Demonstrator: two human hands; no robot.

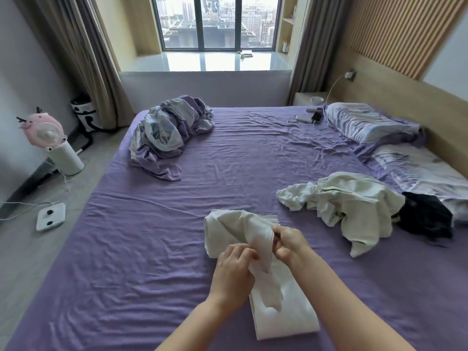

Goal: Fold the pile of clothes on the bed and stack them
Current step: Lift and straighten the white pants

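Both hands over the near middle of the bed (pixel 152 249), which carries a wrinkled purple sheet. Left hand (pixel 234 271) has its fingers (pixel 249 253) curled, pinching a loose fold of the white garment (pixel 240 231); right hand (pixel 291 245) likewise pinches the same fold from the other side, fingers bent round the cloth. The garment's far part is bunched and lifted; its near part lies flat on the sheet in a long folded strip running toward the person. Pile of unfolded clothes (pixel 354 201), cream and white, lies to the right, well apart from the hands, with a black garment (pixel 428 216) just beside it, touching the pillows (pixel 395 148). Crumpled purple duvet (pixel 169 133) at the far left corner. Pink fan (pixel 45 130) stands on the floor, left.
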